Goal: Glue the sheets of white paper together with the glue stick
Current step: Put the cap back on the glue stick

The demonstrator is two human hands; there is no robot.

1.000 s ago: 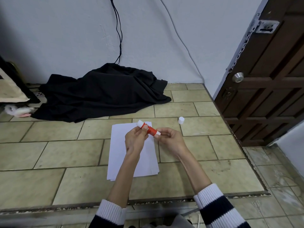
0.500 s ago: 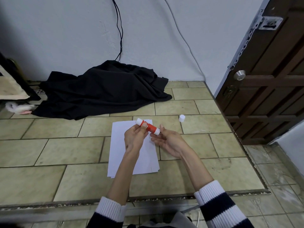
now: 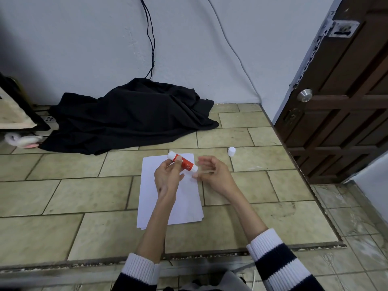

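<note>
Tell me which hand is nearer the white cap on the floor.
Right. The right hand hovers just short of the cap; the left hand, gripping the glue stick, is farther away.

You have no readable text anywhere in front of you. The glue stick (image 3: 183,162) in your left hand (image 3: 168,177) carries a red label with some small pale print on it, but that print is too small and blurred to make out, so no word, brand or number can be read from it.
</note>
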